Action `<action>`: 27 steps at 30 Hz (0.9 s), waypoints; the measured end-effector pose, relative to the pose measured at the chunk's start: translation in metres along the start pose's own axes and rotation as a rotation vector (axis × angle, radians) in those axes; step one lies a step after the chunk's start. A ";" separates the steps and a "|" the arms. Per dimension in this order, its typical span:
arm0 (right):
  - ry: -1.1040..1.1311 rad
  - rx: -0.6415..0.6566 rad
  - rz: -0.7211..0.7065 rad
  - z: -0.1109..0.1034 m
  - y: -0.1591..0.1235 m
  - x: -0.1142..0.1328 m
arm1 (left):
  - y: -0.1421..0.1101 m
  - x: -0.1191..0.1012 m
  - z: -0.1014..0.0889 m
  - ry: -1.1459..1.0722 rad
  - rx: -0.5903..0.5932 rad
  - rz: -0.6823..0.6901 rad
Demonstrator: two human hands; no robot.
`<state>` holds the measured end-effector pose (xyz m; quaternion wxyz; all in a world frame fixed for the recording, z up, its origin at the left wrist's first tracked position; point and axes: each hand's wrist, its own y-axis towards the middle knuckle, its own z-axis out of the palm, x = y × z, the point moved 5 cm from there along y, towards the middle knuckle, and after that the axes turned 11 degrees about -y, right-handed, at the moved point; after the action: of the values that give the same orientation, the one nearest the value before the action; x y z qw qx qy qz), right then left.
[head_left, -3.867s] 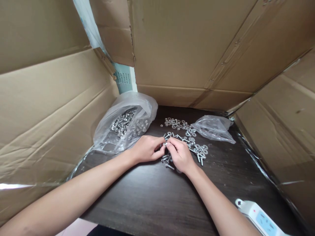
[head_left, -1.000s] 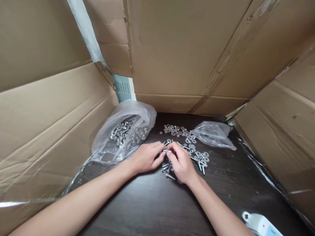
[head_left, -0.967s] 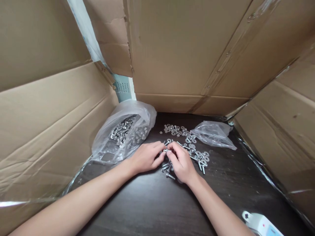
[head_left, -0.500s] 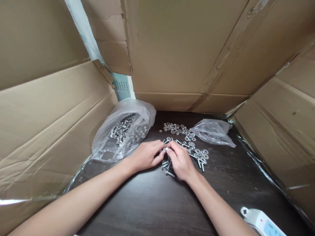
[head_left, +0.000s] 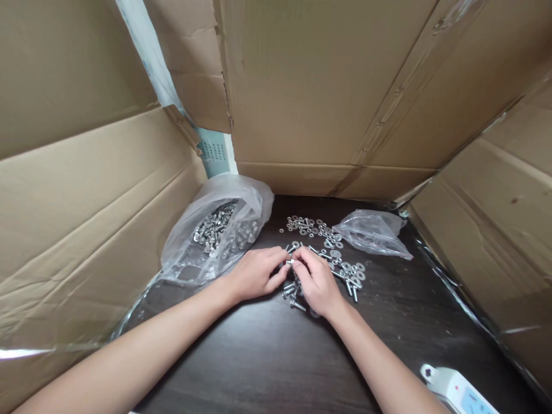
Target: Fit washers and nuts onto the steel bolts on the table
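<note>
My left hand [head_left: 255,272] and my right hand [head_left: 316,281] meet fingertip to fingertip over a dark wooden table [head_left: 276,356]. Both pinch one small silver bolt [head_left: 290,262] held between them just above the table. Under and around the hands lies a loose scatter of bolts and washers [head_left: 340,267]. More small washers [head_left: 307,225] lie farther back. A clear plastic bag of bolts [head_left: 218,230] sits open to the left of my left hand.
A smaller, nearly flat clear bag [head_left: 371,234] lies at the back right. Cardboard sheets [head_left: 328,92] wall in the table at the left, back and right. A white power strip [head_left: 457,391] lies at the near right edge.
The hands stay together on the small bolt, with only slight finger shifts. The view has drifted a little as my head moved.
</note>
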<state>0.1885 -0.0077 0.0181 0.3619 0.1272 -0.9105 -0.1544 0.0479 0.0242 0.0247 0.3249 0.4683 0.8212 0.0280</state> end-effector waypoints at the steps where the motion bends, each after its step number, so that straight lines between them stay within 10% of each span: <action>1: -0.001 0.003 -0.005 0.001 0.000 0.000 | 0.000 0.000 0.000 -0.001 0.002 0.000; 27: -0.030 0.005 -0.050 0.000 0.001 0.006 | -0.001 0.003 -0.001 -0.021 -0.012 -0.014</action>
<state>0.1844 -0.0089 0.0221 0.3439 0.1487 -0.9127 -0.1629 0.0456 0.0257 0.0236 0.3364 0.4607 0.8209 0.0258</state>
